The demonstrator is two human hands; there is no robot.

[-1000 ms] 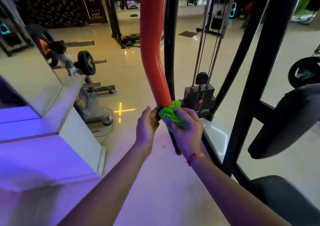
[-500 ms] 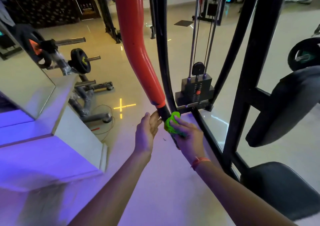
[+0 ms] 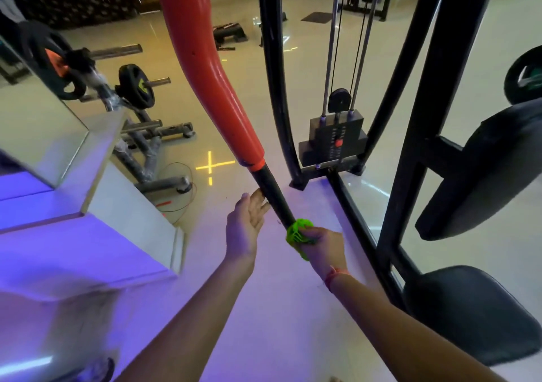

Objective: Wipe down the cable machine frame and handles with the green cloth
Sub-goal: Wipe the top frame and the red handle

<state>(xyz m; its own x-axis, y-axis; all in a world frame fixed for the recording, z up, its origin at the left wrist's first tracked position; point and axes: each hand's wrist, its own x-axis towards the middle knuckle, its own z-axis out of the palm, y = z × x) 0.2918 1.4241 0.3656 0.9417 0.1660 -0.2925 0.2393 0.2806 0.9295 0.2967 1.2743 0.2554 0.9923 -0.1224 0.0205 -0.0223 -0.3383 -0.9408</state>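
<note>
A thick orange bar (image 3: 205,67) of the cable machine slants down to a black handle grip (image 3: 271,196). My right hand (image 3: 322,249) grips the bright green cloth (image 3: 297,233), wrapped round the lower end of that black grip. My left hand (image 3: 247,223) is open, palm up, its fingertips touching the grip's left side a little higher. Behind stand the black frame uprights (image 3: 275,73) and the weight stack (image 3: 334,138) on its chrome guide rods.
A black padded seat (image 3: 469,314) and back pad (image 3: 484,167) stand at the right. A weight-plate rack (image 3: 132,94) stands at the left behind a white stepped ledge (image 3: 96,205). A loose cable lies on the glossy floor by a yellow cross mark (image 3: 211,164).
My right hand has slid the green cloth down from the orange bar's lower end along the black grip. My left hand let go of the bar and opened.
</note>
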